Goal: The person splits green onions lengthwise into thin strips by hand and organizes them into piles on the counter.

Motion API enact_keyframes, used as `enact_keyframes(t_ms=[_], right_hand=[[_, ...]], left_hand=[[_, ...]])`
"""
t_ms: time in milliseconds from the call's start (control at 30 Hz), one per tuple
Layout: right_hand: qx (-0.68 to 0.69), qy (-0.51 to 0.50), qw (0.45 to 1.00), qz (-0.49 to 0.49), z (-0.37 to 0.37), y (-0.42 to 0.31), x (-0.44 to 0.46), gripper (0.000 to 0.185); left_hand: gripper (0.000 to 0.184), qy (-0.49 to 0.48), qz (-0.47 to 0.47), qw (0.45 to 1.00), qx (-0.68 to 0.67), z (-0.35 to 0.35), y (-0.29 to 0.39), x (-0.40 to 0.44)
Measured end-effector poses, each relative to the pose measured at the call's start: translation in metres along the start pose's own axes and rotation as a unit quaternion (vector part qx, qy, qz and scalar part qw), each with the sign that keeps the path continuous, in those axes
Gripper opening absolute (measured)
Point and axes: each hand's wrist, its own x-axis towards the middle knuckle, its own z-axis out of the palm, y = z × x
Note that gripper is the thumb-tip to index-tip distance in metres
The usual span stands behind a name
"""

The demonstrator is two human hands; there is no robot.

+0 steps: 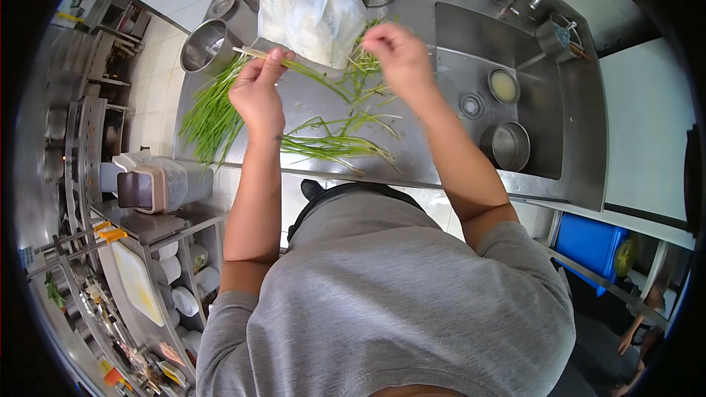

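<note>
– Holding what in the left hand?
– Pinching a long, white-to-green stalk between thumb and fingers, pale end between 9 and 10 o'clock, green length sloping to 4.
– Doing what with the right hand, at 3 o'clock from the left?
– Curling bunched fingers; can't tell whether pinching anything.
– Lying close by?
– See a thick bundle of thin, bright green stalks at the left hand's 8 o'clock and a looser, pale-ended spread at 4, both on the grey metal desk. Find a tangle of thin green strands at the right hand's 9.
– Farther out?
– See a bulging, translucent white plastic bag at the left hand's 1 o'clock, a rectangular metal sink at the right hand's 3.
</note>
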Motion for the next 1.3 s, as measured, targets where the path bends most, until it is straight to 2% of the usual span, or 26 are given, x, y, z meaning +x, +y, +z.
enact_keyframes(t_ms=[67,100,200,300,400,500,600,700,800,900,1000,1100,1200,1300], right_hand=[[0.024,0.054,0.996,0.07,-0.011,0.015,0.009,0.014],[-0.052,0.052,0.997,0.002,-0.012,0.035,0.013,0.015],[-0.088,0.001,0.996,-0.013,-0.008,0.027,0.01,0.018],[0.026,-0.07,0.997,0.0,0.006,-0.005,0.003,0.025],[0.165,-0.145,0.97,0.104,0.015,0.005,0.004,0.021],[0.287,-0.082,0.943,0.144,0.013,0.015,0.007,0.015],[0.402,-0.044,0.896,0.184,0.007,0.029,0.008,0.011],[0.524,0.091,0.78,0.329,0.007,0.065,0.009,0.015],[0.456,-0.03,0.763,0.457,0.004,0.091,0.003,0.02],[0.396,-0.15,0.845,0.326,0.011,0.045,-0.012,0.022],[0.343,-0.163,0.889,0.257,0.023,0.031,-0.017,0.021],[0.383,-0.089,0.882,0.261,0.025,0.033,-0.016,0.018],[0.486,0.014,0.841,0.237,0.008,0.05,-0.003,0.016],[0.446,0.008,0.866,0.227,-0.017,0.051,0.01,0.016]], left_hand=[[0.016,-0.008,-0.02,1.0,-0.003,-0.006,-0.003,0.005],[0.016,-0.03,-0.045,0.999,0.008,-0.007,-0.005,0.005],[0.018,-0.11,-0.096,0.988,0.042,0.001,-0.009,0.002],[0.018,-0.188,-0.093,0.973,0.098,0.017,-0.011,-0.01],[0.017,-0.235,-0.071,0.949,0.198,0.027,-0.012,-0.014],[0.016,-0.242,-0.106,0.96,0.09,0.028,-0.015,-0.016],[0.016,-0.232,-0.194,0.951,0.064,0.026,-0.009,-0.016],[0.016,-0.213,-0.224,0.949,0.062,0.024,-0.018,-0.012],[0.015,-0.21,-0.25,0.942,0.084,0.019,-0.019,-0.011],[0.014,-0.201,-0.245,0.945,0.081,0.02,-0.021,-0.013],[0.014,-0.225,-0.238,0.943,0.065,0.025,-0.022,-0.018],[0.013,-0.233,-0.225,0.943,0.072,0.025,-0.016,-0.02],[0.012,-0.231,-0.218,0.944,0.089,0.017,-0.019,-0.022],[0.012,-0.219,-0.239,0.944,0.057,0.012,-0.016,-0.025]])
